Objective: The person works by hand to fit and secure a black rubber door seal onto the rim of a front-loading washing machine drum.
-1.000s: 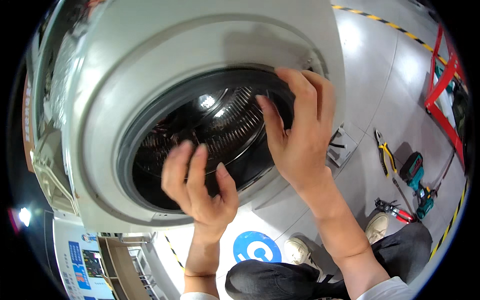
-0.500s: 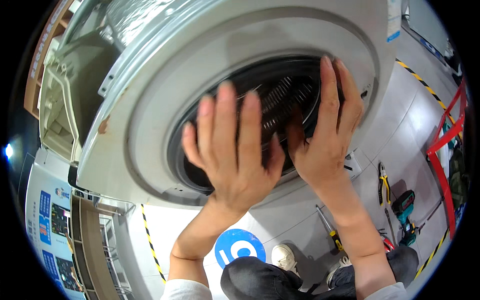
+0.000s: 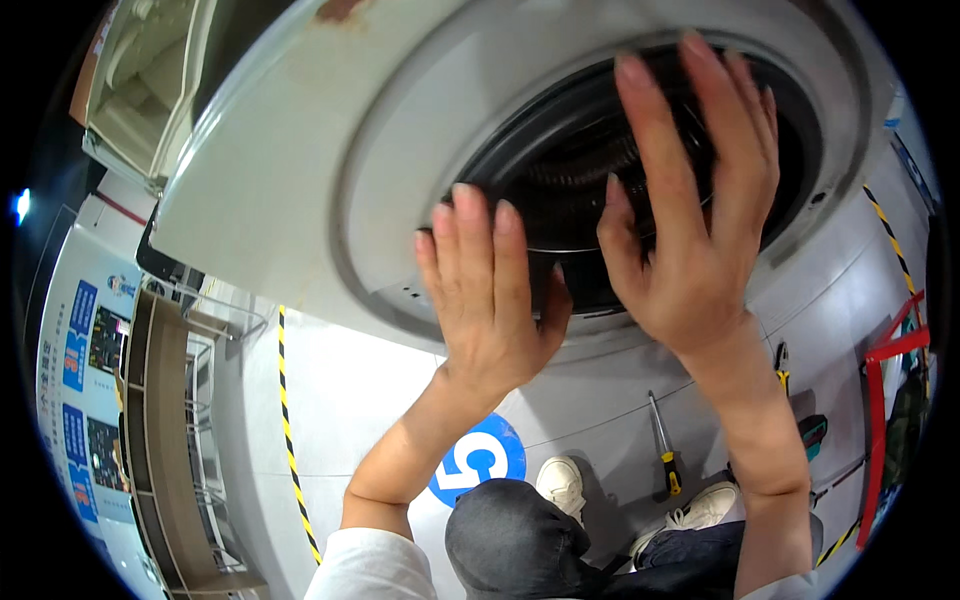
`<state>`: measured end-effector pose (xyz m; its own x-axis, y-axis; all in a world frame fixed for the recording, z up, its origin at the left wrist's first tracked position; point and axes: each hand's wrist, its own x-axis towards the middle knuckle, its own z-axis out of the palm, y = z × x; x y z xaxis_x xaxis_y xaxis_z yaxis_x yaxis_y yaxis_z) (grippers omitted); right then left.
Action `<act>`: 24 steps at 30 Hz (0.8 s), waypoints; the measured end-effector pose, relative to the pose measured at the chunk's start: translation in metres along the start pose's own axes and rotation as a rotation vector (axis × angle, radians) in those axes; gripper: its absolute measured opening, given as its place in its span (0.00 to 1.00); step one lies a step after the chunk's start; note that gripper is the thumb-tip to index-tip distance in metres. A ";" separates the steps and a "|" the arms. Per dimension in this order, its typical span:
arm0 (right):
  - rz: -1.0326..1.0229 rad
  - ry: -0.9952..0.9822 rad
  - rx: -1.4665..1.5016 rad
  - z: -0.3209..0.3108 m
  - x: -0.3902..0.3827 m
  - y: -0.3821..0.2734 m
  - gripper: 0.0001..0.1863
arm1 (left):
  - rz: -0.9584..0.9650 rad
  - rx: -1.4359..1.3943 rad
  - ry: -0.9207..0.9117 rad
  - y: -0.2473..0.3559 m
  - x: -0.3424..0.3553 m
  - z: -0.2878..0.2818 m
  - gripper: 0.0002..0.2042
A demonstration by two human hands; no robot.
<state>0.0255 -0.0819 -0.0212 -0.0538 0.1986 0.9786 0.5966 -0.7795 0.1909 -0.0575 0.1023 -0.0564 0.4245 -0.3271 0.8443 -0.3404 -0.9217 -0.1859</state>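
Note:
In front of me, the pale front panel of a washing machine point(image 3: 270, 170) has rust marks near its top edge. A black rubber door seal point(image 3: 530, 130) rings its round opening, with the dark drum showing inside. My left hand point(image 3: 485, 300) lies at the seal's lower left edge, fingers stretched and thumb toward the opening. Across the opening's right side, my right hand point(image 3: 705, 230) is spread, its fingertips reaching the seal's upper part. Both hands look open; whether the thumbs touch the rubber is hard to tell.
On the tiled floor lie a yellow-and-black screwdriver point(image 3: 664, 450), pliers point(image 3: 782, 372) and a green power drill point(image 3: 812, 433), partly hidden by my right forearm. A red metal frame point(image 3: 875, 420) stands at right, a wooden shelf unit point(image 3: 150, 440) at left.
The washing machine appears higher and farther right in view. My right hand has shifted up and right along the seal; my left hand now rests farther down the opening's left edge.

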 end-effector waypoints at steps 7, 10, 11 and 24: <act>0.041 -0.039 0.185 -0.008 -0.005 -0.012 0.27 | -0.070 -0.105 0.075 -0.011 -0.012 -0.007 0.37; 0.298 -0.196 0.442 -0.025 -0.032 -0.044 0.23 | -0.205 -0.093 0.098 -0.011 -0.058 -0.027 0.26; 0.410 -0.261 0.569 -0.023 -0.037 -0.061 0.21 | -0.271 -0.081 0.125 -0.011 -0.071 -0.034 0.21; 0.751 -0.721 1.000 0.009 -0.101 -0.115 0.11 | -1.017 -0.643 0.053 0.010 -0.087 -0.018 0.07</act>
<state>-0.0303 -0.0069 -0.1426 0.7469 0.4227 0.5132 0.6181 -0.1573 -0.7702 -0.1131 0.1250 -0.1228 0.7112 0.5122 0.4814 -0.2322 -0.4752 0.8487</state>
